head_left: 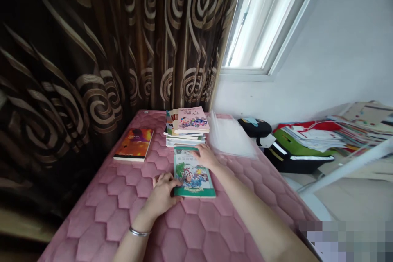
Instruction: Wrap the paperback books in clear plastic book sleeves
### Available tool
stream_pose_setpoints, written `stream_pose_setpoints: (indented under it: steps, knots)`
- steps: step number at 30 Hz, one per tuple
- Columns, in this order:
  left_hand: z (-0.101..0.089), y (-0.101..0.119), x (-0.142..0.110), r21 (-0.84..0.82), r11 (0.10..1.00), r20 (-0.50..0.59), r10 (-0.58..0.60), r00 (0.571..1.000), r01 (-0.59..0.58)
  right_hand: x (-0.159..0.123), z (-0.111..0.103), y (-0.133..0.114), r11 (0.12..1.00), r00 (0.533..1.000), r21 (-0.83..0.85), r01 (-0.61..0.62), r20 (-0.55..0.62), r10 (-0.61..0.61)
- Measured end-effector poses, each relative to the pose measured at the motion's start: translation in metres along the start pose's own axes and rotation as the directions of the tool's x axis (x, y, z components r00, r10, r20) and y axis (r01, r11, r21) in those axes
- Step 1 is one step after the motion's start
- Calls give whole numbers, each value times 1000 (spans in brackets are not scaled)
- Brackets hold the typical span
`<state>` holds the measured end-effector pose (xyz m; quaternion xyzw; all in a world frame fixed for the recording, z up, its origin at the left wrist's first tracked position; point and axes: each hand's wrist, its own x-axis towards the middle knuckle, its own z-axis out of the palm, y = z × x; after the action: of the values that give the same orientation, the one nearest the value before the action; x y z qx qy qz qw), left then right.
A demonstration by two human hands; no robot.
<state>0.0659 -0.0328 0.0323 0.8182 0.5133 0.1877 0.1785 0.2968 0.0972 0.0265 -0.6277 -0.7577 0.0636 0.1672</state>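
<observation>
A green-bordered book with a colourful illustrated cover lies on the pink quilted surface. My left hand is at its lower left edge, thumb on the cover and the other fingers curled beside it. At the upper right edge, my right hand grips the same book, with fingers over the cover. Just behind it stands a stack of books, topped by a pink book. To the left lies an orange book with a dark lower edge, apart from both hands.
Clear plastic sheets or covers lie right of the stack. Beyond the pink padded surface are a black bag and piled papers. A patterned curtain hangs behind, beside a window.
</observation>
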Motion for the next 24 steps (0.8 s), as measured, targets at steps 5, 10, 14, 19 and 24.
stream_pose_setpoints:
  steps: [5, 10, 14, 19, 24]
  knots:
    - [-4, -5, -2, 30, 999, -2, 32, 999, -32, 12, 1, 5, 998, 998, -42, -54, 30, 56]
    - [-8, -13, -1, 115, 992, -67, -33, 997, 41, -16, -18, 19, 982, 986, -105, -160, 27, 164]
    - [0, -10, 8, 162, 952, -259, -212, 942, 259, -57, -29, 34, 946, 955, -136, -294, -5, 297]
    - [10, 6, 19, 17, 941, -218, -326, 920, 338, -103, -27, 39, 875, 876, -33, -482, -23, 482]
    - [9, 5, 22, -244, 921, -187, -351, 917, 303, -113, -24, 30, 849, 849, -5, -529, -32, 528]
